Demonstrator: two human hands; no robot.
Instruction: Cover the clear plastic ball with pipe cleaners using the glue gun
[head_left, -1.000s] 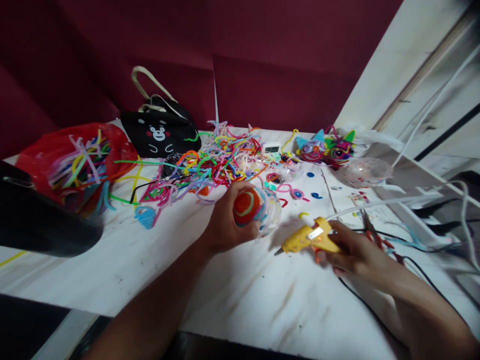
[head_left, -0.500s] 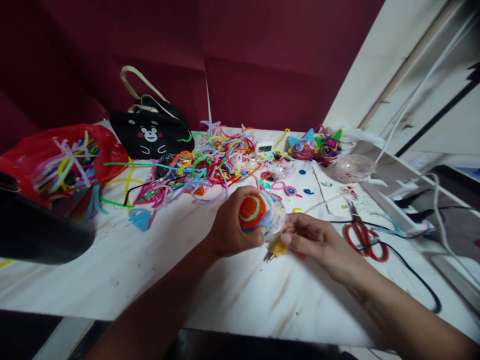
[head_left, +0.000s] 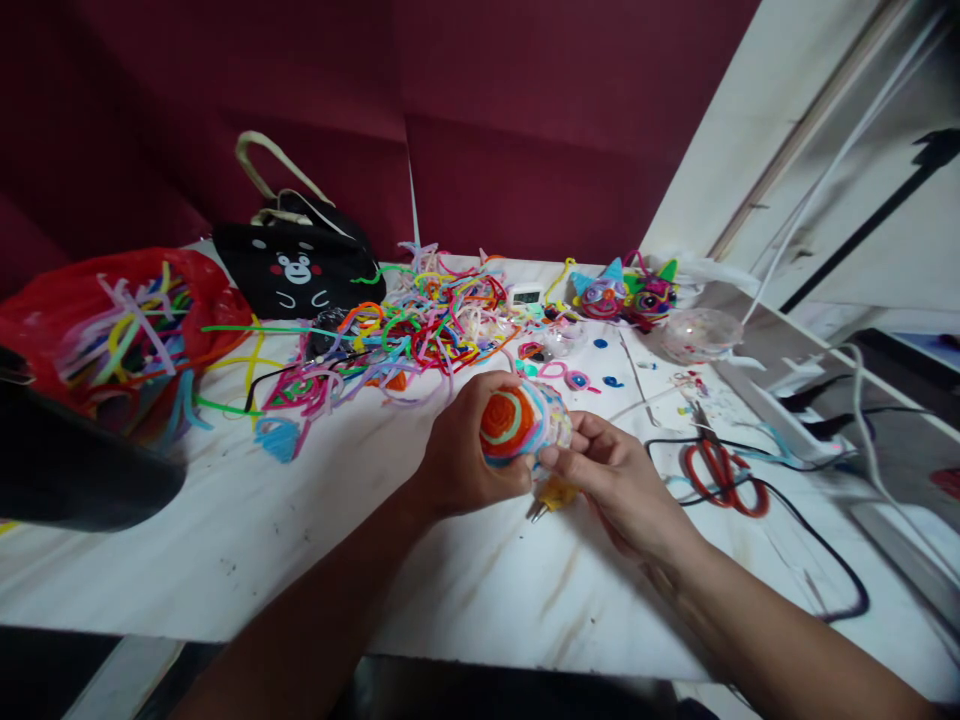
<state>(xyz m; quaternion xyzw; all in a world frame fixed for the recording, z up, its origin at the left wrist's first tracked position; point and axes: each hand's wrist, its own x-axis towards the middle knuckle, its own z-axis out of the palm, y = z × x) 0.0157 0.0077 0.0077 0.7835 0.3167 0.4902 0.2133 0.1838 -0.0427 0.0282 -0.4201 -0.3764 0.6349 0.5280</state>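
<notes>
My left hand (head_left: 461, 455) is wrapped round a ball covered in coiled pipe cleaners (head_left: 507, 422), holding it above the table. An orange disc with a pale green ring faces up and left on it, with pink, white and blue coils around; its right side looks clear and speckled. The fingers and thumb of my right hand (head_left: 600, 465) close on the ball's right edge. Under the ball lies a yellow hot glue gun (head_left: 556, 495) with a metal tip, partly hidden by my right hand.
A heap of pipe cleaners (head_left: 435, 315) fills the table's back. A red bag of pipe cleaners (head_left: 37, 310) and a black tote bag (head_left: 289, 265) stand left. Red-handled scissors (head_left: 724, 480), cables, a clear bowl (head_left: 701, 335) and finished pipe-cleaner heads (head_left: 602, 293) lie right.
My right hand has moved up and left, and its thumb now rests on the ball's edge. My left hand keeps its hold. The view has shifted slightly.
</notes>
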